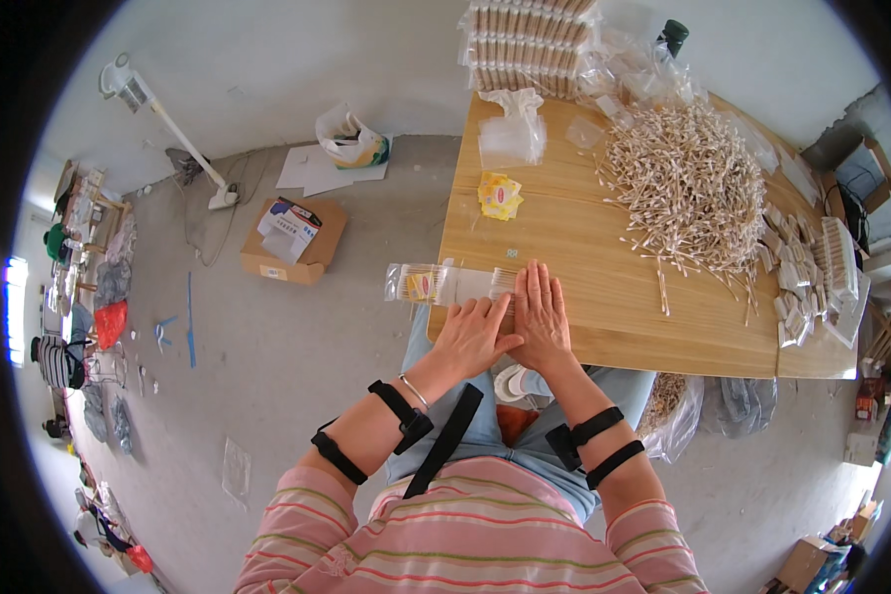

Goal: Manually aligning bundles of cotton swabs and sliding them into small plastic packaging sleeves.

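At the near left edge of the wooden table [584,342], my right hand [542,317] lies flat, fingers stretched out, on a row of cotton swabs [504,282]. My left hand [473,335] is beside it, its fingers extended and reaching the same swabs. Nothing shows as gripped by either hand; what is under the palms is hidden. Left of the swabs stretches a clear plastic bag [470,284]. At its left end is a clear packet of cotton swabs [419,284] with a yellow card in it, jutting past the table edge.
A big heap of loose cotton swabs [685,183] covers the table's right half. Yellow cards [500,196] and clear bags [513,139] lie farther back. Stacked swab packs [530,49] stand at the back, more packs [794,277] at right. A cardboard box [312,259] sits on the floor.
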`<state>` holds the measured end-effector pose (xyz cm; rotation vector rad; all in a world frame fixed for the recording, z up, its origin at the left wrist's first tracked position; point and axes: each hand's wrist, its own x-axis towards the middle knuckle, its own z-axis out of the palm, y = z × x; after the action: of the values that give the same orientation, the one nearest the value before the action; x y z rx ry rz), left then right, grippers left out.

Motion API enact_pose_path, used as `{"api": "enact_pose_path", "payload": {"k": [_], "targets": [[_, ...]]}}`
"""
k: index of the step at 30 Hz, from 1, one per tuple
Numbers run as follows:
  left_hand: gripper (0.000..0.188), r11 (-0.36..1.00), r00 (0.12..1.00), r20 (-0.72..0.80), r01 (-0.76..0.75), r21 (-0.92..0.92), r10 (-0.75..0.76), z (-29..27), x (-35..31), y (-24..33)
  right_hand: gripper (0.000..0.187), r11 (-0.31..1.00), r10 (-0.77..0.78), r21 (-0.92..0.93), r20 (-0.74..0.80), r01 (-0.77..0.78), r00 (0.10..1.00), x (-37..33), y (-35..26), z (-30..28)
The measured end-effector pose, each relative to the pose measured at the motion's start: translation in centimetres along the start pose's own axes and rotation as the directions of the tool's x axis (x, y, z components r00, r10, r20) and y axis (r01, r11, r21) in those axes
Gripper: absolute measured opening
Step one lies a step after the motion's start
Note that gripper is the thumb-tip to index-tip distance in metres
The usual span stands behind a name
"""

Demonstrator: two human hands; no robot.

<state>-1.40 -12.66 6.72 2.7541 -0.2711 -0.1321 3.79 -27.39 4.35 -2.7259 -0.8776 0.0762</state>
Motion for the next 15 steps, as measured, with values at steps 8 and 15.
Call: {"api": "enact_pose_path", "payload": {"k": [8, 15], "targets": [[0.068, 0.996, 0.998, 0.019, 0.063, -0.062, -0.062, -0.6, 0.8, 0.4, 0.085, 1.0, -0.007, -0.014, -0.052, 0.006, 0.999, 0.1, 0.0, 0.2], [0.061, 0.991, 0.992, 0.055, 0.115, -0.067, -0.111, -0.1, 1.1, 0.2, 0.083, 1.0, -0.005, 0.021, -0.124, 0.007, 0.992, 0.2, -0.2, 0.5]]}}
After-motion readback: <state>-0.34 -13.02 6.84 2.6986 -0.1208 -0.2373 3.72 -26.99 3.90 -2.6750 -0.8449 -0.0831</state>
